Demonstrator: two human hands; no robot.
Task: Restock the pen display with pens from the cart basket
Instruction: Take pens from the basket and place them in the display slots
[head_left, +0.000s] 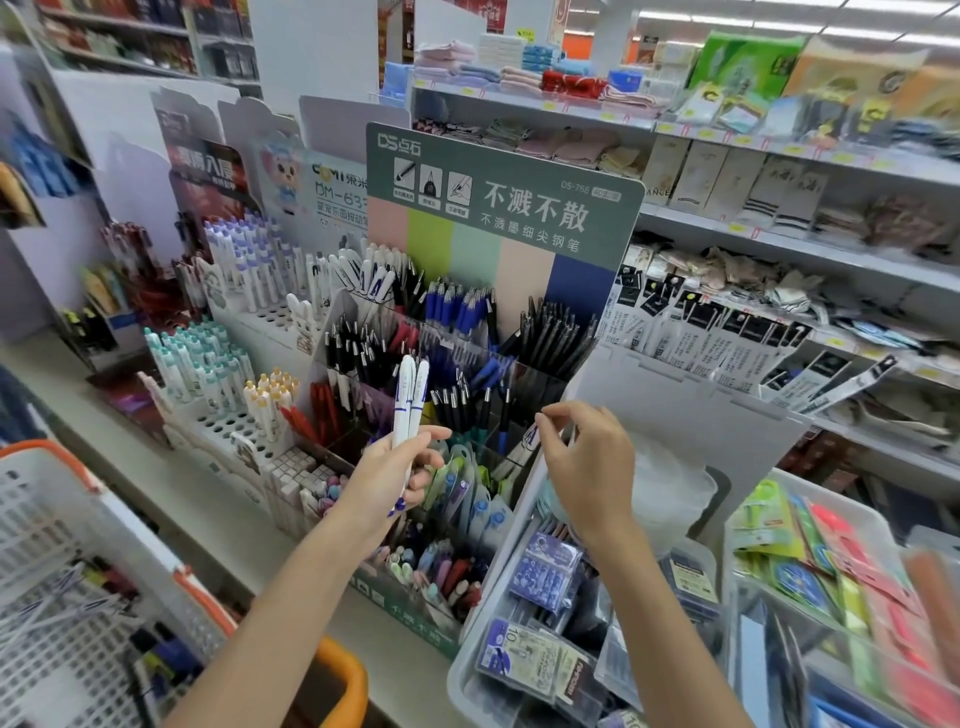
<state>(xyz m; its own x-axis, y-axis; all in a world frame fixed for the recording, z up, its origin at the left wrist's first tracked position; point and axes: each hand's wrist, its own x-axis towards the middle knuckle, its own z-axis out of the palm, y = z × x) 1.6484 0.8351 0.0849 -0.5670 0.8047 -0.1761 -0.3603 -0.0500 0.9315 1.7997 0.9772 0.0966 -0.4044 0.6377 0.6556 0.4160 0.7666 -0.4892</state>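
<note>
The left hand (387, 478) grips white pens (410, 395), standing straight up. The right hand (587, 462) seems to pinch a leaning pen (527, 439).

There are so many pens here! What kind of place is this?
Most likely a shop, in its stationery aisle. A pen display with a printed sign is packed with pens, the shelves behind carry yellow price tags, and a basket with an orange rim sits at the left.

Cart basket (52, 519) lower left, pen display (543, 387) ahead on the shelf ledge (208, 499), bin (496, 582) just right.
</note>
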